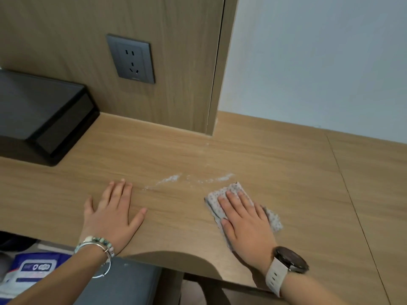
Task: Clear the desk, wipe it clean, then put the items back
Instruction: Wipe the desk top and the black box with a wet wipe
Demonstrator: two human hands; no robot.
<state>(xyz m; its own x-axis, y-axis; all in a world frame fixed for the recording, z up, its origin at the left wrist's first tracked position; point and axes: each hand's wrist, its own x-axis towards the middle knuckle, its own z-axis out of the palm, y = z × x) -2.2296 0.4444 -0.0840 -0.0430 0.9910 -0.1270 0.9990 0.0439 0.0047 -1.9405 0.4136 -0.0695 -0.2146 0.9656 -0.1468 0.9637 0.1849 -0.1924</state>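
A folded grey speckled cloth (pixel 233 191) lies on the wooden desk (pixel 286 172), right of centre. My right hand (pixel 244 219) presses flat on it, fingers straight, a watch on the wrist. Just beyond the cloth a streak of white dust (pixel 174 179) runs across the wood. My left hand (pixel 112 208) rests flat on the desk to the left, fingers spread, bracelets on the wrist, holding nothing.
A black tray (pixel 72 119) stands at the back left against the wood panel, which carries a dark wall socket (pixel 131 59). A seam (pixel 343 179) crosses the desk at right. Below the front edge lie a pack of wipes (pixel 35 268) and a dark seat (pixel 127 280).
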